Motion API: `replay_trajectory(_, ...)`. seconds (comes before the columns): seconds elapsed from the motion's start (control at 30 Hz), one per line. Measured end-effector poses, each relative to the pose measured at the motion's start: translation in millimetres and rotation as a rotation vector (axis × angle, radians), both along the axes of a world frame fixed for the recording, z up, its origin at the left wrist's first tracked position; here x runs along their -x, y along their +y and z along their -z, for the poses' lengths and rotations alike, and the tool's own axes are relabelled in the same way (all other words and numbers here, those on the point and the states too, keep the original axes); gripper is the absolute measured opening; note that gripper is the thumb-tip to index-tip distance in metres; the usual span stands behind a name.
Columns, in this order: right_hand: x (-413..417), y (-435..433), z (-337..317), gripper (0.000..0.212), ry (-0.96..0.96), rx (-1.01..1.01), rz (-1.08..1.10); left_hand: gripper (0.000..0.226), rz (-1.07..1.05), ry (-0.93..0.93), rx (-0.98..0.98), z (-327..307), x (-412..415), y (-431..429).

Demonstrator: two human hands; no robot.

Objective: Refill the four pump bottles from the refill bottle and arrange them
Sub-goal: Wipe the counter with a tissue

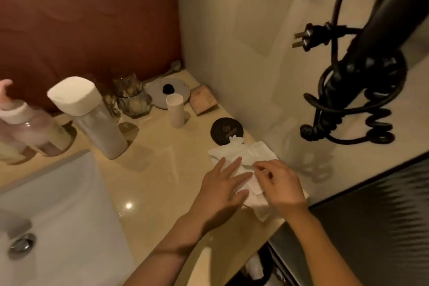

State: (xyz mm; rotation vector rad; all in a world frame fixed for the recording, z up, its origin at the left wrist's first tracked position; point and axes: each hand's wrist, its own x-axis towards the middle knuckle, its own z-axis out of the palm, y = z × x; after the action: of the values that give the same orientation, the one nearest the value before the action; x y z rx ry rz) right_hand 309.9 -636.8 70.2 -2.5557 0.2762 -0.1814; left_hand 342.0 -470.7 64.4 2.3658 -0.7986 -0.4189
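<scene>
L hand (222, 183) lies flat on the tissue (246, 148) near the counter's (157, 169) right edge, fingers straight, grip open w/ nothing held. R hand (278, 183) is just beside it, fingers curled, grip pinching the tissue's edge. Pink pump bottle (21, 123) and white-capped bottle (92, 116) stand well apart to the left, behind the sink (58, 204). The tissue's far end overlaps a black disc (226, 131); a white cup (175, 110) stands farther back.

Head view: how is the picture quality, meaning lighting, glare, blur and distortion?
Head view: dim, warm light; a small glare spot on the countertop by the sink; the pink pump bottle at the left edge is blurred; wide-angle distortion leans the white-capped bottle.
</scene>
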Motion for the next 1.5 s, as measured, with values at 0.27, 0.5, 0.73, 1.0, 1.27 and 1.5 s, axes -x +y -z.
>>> replay_trajectory(0.27, -14, -1, 12, 0.028, 0.085, 0.120, -0.105, 0.095, -0.142, 0.080, 0.031, 0, -1, -15)
replay_trajectory(0.5, -11, 11, 12, 0.007, -0.067, 0.163, -0.064, 0.082, -0.112, 0.077, 0.067, -11, 1, -15)
replay_trajectory(0.73, -3, 14, 8, 0.013, -0.036, 0.092, 0.043, 0.076, -0.100, 0.083, 0.040, -4, 1, -13)
replay_trajectory(1.0, -2, 14, 13, 0.011, 0.018, -0.672, 0.143, 0.062, -0.204, -0.136, -0.001, -4, -5, -19)
replay_trajectory(1.27, 7, 8, 8, 0.004, 0.056, -0.627, 0.158, 0.067, -0.153, -0.115, -0.085, 1, 2, -23)
replay_trajectory(1.5, 11, 11, 10, 0.013, 0.067, -0.254, 0.105, 0.067, -0.166, -0.124, -0.090, 8, 5, -20)
